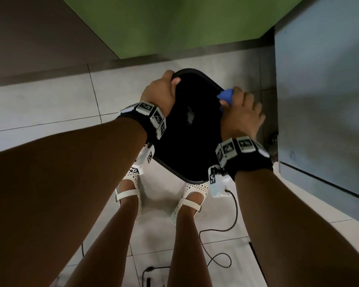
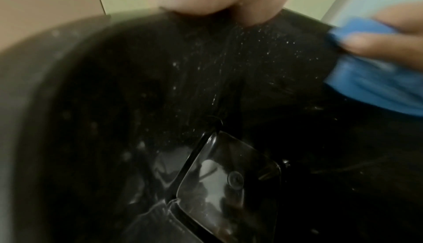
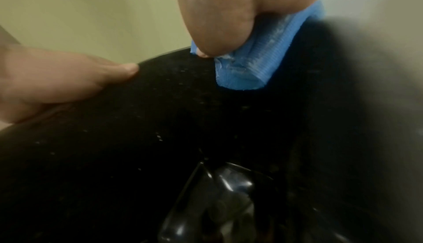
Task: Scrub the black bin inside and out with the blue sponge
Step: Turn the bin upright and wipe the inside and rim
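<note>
The left hand (image 1: 161, 94) grips the far-left rim of the black bin (image 1: 192, 129), thumb hooked inside. The right hand (image 1: 241, 112) pinches the blue sponge (image 1: 226, 97), folded over the bin's right rim. The bin stands on the tiled floor (image 1: 50, 104) before the person's white shoes (image 1: 192, 195).

A square black plastic bin (image 1: 192, 129) with rounded corners stands on the pale tiled floor (image 1: 39, 104), just in front of the person's white perforated sandals (image 1: 192, 196). The left hand (image 1: 161, 93) grips its far-left rim, thumb inside. The right hand (image 1: 241, 111) holds a blue sponge (image 1: 226, 97) against the right rim.
</note>
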A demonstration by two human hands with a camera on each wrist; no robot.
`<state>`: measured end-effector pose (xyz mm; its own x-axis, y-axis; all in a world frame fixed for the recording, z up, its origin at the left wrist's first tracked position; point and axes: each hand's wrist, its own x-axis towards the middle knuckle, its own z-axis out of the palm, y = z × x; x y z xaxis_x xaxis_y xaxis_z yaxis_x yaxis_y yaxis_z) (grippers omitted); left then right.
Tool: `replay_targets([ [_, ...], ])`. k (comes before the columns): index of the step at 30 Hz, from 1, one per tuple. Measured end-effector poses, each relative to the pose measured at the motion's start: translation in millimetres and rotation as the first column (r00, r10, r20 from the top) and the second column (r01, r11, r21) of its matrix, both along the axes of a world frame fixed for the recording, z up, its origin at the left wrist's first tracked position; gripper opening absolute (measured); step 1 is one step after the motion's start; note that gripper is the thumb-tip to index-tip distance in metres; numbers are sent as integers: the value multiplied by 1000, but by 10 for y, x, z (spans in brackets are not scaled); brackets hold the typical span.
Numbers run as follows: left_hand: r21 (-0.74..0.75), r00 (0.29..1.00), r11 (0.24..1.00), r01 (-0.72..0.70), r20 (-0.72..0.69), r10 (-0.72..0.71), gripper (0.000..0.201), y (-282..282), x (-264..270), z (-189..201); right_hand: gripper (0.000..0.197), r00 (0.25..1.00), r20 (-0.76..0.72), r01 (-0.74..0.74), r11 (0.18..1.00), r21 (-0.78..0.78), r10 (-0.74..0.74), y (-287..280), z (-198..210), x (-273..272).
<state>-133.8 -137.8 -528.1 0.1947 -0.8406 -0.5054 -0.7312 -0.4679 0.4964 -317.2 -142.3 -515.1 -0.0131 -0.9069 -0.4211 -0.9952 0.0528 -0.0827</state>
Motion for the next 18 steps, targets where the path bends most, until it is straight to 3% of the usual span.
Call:
replay_targets([
  [3,-2,1000,1000,-4,20,4,41,-2,-1,-25,47,945,155,294,956,-18,-288,213,-16,-136],
  [6,-12,1000,1000,-19,22,20,41,-7,-18,-27,46,705,274,665,744,66,-654,377,-44,-53],
  [8,-7,999,1000,-23,33,23,41,4,-8,-19,44,577,273,782,617,88,-770,451,-57,52],
  [9,-3,999,1000,-20,37,21,42,8,6,-20,44,549,271,804,588,88,-791,469,-54,85],
  [11,3,999,999,-38,32,38,42,53,33,-8,42,573,262,787,611,87,-776,465,-55,93],
  [15,-42,983,985,-170,-77,166,43,249,86,-10,37,718,312,641,766,54,-623,317,-63,35],
  [18,-98,997,993,-72,-46,68,46,243,120,9,37,795,325,530,847,38,-513,215,-52,23],
])
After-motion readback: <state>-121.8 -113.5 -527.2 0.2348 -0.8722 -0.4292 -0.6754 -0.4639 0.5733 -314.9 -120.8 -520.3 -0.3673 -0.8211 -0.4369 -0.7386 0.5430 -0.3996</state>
